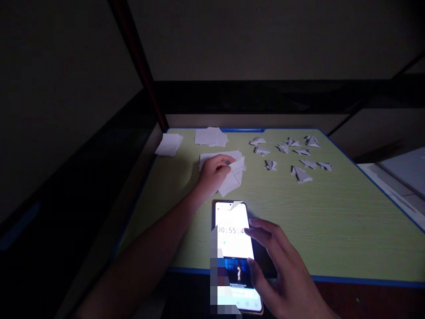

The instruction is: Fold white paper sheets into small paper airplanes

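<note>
My right hand (279, 270) holds a lit phone (234, 248) over the near edge of a green table (332, 221); its fingers wrap the phone's right side. The screen shows a timer. My left hand (214, 173) reaches to the middle of the table and rests on a partly folded sheet of white paper (232, 179), fingers curled over its top edge. Under that hand lies a small stack of paper (212, 158). Several finished folded paper planes (292, 155) are scattered at the far right of the table.
Two more piles of white paper squares lie at the far left (169, 144) and far middle (210, 136). The table has a blue rim (381, 188). A dark post (139, 66) rises at the far left corner. The room is dim.
</note>
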Demonstrator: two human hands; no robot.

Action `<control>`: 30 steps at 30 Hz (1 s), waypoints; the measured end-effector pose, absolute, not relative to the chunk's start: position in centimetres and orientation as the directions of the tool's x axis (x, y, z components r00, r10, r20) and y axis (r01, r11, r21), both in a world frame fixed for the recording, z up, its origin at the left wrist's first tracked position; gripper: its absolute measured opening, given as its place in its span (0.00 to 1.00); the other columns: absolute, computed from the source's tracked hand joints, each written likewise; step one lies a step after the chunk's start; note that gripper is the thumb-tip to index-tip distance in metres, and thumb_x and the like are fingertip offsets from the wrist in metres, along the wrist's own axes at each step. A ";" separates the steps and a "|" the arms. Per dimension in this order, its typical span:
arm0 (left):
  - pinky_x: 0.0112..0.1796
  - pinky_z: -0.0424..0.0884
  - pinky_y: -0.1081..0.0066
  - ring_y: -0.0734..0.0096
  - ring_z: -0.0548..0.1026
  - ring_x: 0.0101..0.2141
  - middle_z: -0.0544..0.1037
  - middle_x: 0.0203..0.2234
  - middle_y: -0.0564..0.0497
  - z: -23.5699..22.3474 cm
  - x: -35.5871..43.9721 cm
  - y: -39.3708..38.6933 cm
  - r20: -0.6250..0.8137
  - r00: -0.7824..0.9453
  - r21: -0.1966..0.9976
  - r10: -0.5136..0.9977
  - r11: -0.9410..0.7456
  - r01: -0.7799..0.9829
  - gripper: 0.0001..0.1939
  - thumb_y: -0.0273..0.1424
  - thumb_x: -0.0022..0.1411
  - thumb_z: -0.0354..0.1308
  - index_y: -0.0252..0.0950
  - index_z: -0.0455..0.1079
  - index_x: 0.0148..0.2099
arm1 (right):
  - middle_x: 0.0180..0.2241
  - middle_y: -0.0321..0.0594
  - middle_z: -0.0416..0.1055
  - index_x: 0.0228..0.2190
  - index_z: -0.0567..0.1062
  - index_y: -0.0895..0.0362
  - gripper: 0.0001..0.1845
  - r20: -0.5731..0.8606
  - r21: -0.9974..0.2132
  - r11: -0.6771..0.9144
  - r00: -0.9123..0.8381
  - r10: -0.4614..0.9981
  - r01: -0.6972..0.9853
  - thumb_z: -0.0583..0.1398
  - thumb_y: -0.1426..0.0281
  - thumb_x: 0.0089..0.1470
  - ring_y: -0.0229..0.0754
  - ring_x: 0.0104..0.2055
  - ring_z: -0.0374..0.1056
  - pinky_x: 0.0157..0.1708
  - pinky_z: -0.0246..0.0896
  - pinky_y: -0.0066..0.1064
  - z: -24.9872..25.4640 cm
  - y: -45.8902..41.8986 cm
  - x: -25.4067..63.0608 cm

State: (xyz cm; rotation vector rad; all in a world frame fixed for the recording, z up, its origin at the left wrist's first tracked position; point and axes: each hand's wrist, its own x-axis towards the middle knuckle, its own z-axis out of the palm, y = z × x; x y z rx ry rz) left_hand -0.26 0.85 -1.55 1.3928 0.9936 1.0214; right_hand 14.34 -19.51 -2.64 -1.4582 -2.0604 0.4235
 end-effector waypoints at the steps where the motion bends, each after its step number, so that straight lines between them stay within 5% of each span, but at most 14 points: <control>1: 0.22 0.53 0.73 0.76 0.64 0.19 0.70 0.19 0.56 -1.6 -0.3 0.9 0.050 0.279 0.998 0.959 -0.059 0.025 0.10 0.20 0.54 0.53 0.33 0.72 0.37 | 0.58 0.50 0.59 0.57 0.60 0.51 0.26 0.268 -0.562 0.354 -0.240 0.933 0.747 0.56 0.70 0.58 0.53 0.58 0.63 0.49 0.72 0.51 -2.7 -19.5 14.4; 30: 0.23 0.56 0.75 0.77 0.68 0.21 0.73 0.21 0.56 -1.8 -0.1 1.2 0.099 0.262 0.995 0.960 -0.099 -0.011 0.11 0.18 0.51 0.53 0.32 0.72 0.36 | 0.62 0.49 0.57 0.60 0.57 0.48 0.32 0.200 -0.560 0.321 -0.252 0.947 0.764 0.60 0.63 0.57 0.56 0.62 0.59 0.54 0.67 0.56 -2.0 -19.4 14.3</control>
